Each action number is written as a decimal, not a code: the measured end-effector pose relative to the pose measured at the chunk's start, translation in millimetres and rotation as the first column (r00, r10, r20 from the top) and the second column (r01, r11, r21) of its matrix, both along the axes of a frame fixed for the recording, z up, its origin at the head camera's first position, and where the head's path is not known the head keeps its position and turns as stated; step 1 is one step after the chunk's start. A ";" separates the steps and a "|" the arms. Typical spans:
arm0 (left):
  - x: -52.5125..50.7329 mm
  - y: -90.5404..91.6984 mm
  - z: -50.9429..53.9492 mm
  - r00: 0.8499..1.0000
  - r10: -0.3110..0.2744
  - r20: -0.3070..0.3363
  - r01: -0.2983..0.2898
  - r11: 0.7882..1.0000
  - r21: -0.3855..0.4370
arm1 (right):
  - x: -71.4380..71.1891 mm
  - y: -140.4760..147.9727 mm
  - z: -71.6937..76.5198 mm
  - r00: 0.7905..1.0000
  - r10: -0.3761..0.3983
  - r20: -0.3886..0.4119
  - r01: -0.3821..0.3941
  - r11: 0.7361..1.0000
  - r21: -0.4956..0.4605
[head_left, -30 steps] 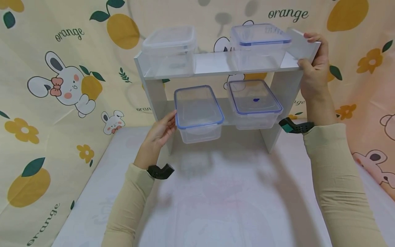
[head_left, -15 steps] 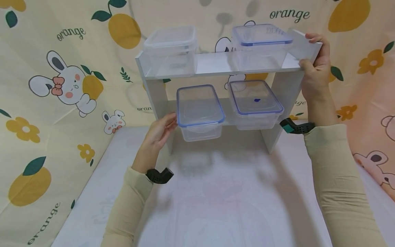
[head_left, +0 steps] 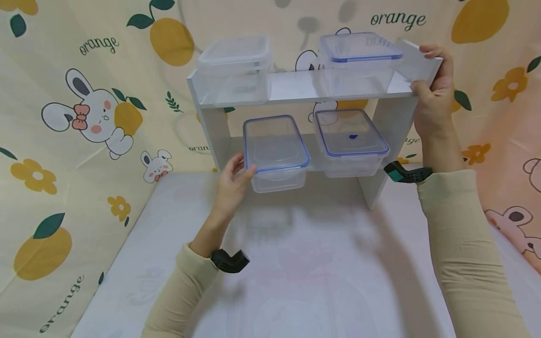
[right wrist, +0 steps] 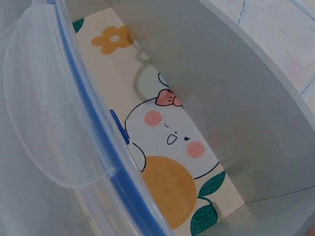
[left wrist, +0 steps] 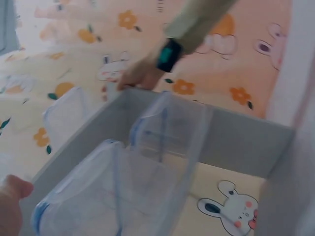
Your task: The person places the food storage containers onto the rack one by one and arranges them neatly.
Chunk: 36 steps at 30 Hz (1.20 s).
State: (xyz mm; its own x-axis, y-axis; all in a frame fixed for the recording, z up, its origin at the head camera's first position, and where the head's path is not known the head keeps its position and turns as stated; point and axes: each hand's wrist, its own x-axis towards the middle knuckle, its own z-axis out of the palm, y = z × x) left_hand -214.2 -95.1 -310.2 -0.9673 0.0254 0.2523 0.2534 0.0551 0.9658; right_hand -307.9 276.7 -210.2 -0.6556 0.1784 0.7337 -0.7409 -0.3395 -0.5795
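A white two-tier shelf (head_left: pixel 291 96) carries clear plastic food containers. My left hand (head_left: pixel 230 188) is at the left front corner of the lower left container (head_left: pixel 276 141), which has a blue-edged lid. Its thumb overlaps that corner in the head view, while the left wrist view shows a digit of the hand apart from the container (left wrist: pixel 83 191). My right hand (head_left: pixel 435 98) grips the shelf's upper right side panel, thumb in front and fingers over the edge. Beside the first box sits the lower right container (head_left: pixel 352 136), also blue-edged, with a small blue mark on its lid.
On the top tier stand a container with a pale lid (head_left: pixel 234 70) at left and a blue-edged container (head_left: pixel 359 65) at right. The shelf stands on a white tabletop (head_left: pixel 296 263). Behind hangs a cloth (head_left: pixel 97 188) printed with oranges and rabbits.
The lower left container has shifted slightly right and back, its front edge now straighter. My left hand has turned, bringing its thumb to the front corner. My right hand keeps its hold.
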 end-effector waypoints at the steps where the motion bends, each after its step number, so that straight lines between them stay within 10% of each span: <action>1: 1.1 2.5 -2.2 0.999 0.013 -0.044 -0.015 0.998 -0.055 | -0.1 0.1 -0.3 1.000 -0.004 -0.005 0.004 1.000 0.003; 7: 0.4 12.0 -18.9 0.953 0.101 -0.285 -0.181 0.946 -0.270 | 0.3 0.5 -0.9 1.000 0.000 -0.005 0.000 1.000 0.005; 11: -2.0 15.3 -26.8 0.885 0.114 -0.452 -0.274 0.911 -0.308 | 1.4 -0.3 -0.4 0.999 0.003 0.035 -0.003 1.000 -0.011; 13: -3.8 16.7 -29.1 0.819 0.092 -0.566 -0.327 0.886 -0.330 | 1.4 -0.2 0.0 0.999 -0.003 0.039 0.003 1.000 -0.008; 16: -6.6 18.6 -31.6 0.683 0.031 -0.730 -0.438 0.817 -0.376 | 0.9 -0.2 -0.1 0.999 -0.017 0.029 0.017 1.000 0.004; 20: -8.9 22.0 -33.7 0.479 -0.086 -0.874 -0.624 0.666 -0.407 | 0.3 0.5 -0.8 1.000 -0.017 0.009 0.017 1.000 0.010; 23: -9.6 25.1 -35.2 0.381 -0.149 -0.912 -0.719 0.573 -0.394 | 0.5 1.0 -0.4 1.000 -0.007 0.015 0.007 1.000 0.004; 26: -10.6 27.0 -36.2 0.342 -0.168 -0.925 -0.756 0.535 -0.377 | 0.9 1.2 0.5 0.999 -0.003 0.036 0.003 1.000 0.005; 31: -14.6 26.5 -36.6 0.310 -0.176 -0.934 -0.759 0.546 -0.355 | 0.1 1.3 0.4 1.000 -0.004 0.026 0.004 1.000 0.012; 36: -20.0 21.3 -36.6 0.311 -0.173 -0.934 -0.750 0.559 -0.353 | -1.5 1.4 -1.5 1.000 -0.024 -0.018 0.025 0.999 0.025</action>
